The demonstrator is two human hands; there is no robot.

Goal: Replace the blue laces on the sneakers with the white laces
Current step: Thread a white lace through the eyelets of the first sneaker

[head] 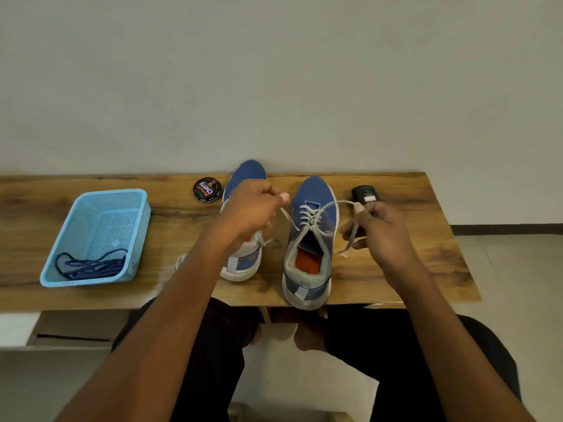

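Two blue sneakers stand side by side on the wooden table [426,269], toes toward the wall. The right sneaker [310,239] carries a white lace [309,216] threaded through its eyelets. My left hand [249,211] pinches one end of that lace, pulled up to the left. My right hand [377,233] grips the other end to the right, with its tail hanging below the fingers. The left sneaker [243,184] is partly hidden behind my left hand; a white lace end [269,242] shows at its side. The blue laces [91,264] lie in a light blue basket [61,239].
A round black polish tin [207,189] sits by the wall left of the sneakers. A small black device [365,193] lies behind my right hand. The right sneaker's heel overhangs the table's front edge. My legs are under the table.
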